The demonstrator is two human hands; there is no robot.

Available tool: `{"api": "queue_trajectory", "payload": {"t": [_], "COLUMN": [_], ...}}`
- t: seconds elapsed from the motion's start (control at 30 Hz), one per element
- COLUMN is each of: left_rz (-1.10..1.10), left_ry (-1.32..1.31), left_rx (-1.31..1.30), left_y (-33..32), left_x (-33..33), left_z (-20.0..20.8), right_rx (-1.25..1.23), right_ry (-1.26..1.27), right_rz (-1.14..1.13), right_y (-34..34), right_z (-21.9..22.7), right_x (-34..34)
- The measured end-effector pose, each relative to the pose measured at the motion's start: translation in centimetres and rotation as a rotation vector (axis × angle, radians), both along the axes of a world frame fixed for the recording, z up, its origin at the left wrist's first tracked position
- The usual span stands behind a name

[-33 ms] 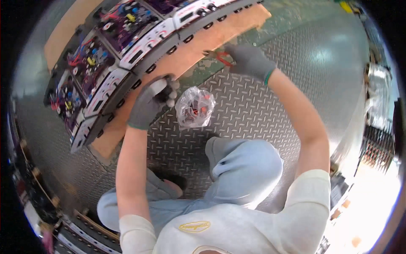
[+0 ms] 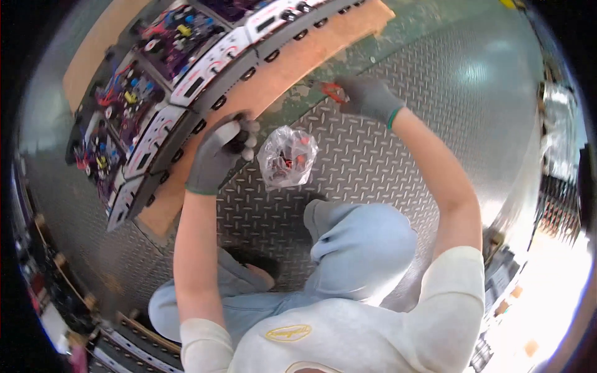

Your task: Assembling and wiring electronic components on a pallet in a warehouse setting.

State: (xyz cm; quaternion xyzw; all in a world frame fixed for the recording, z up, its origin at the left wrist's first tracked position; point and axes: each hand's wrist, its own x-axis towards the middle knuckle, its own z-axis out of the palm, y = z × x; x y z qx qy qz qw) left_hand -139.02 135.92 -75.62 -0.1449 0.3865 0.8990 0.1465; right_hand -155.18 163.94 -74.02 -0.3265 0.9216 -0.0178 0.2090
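Note:
My left hand [image 2: 214, 155], in a grey glove, is curled palm up beside the near edge of the wooden board. Its fingers close round small black pieces [image 2: 236, 142] whose kind I cannot make out. At the right, my gloved right hand [image 2: 372, 101] grips a pair of pliers [image 2: 334, 92] by red handles. Their dark jaws point left, above the floor near the board, touching nothing that I can see. Between my hands, nearer to my left, a clear plastic bag [image 2: 288, 158] of small red and dark parts sits on the floor.
A curved-looking row of uncovered electronic units [image 2: 186, 81] with white front panels and exposed wiring stands on the wooden board [image 2: 292, 68]. Beneath lies a metal tread-plate floor [image 2: 385, 161]. My bent knee [image 2: 379, 236] is close to the bag. More panels [image 2: 137, 336] are at lower left.
My right hand and the pliers have shifted slightly, the pliers a little to the right and down. My left hand keeps its hold, and the bag stays put.

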Motion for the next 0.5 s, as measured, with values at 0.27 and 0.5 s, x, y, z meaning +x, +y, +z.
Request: {"api": "queue_trajectory", "payload": {"t": [0.27,0.5], "left_rz": [-0.053,-0.072], "left_ry": [0.052,-0.081], "left_rx": [0.148,0.576], "left_y": [0.6,2.8], "left_x": [0.2,-1.5], "left_z": [1.4,2.9], "right_rx": [-0.240,-0.210], "right_ry": [-0.204,-0.231], "right_rz": [-0.482,-0.654], "right_y": [9.2,8.2], "right_z": [-13.5,-16.3], "right_x": [10.4,13.3]}}
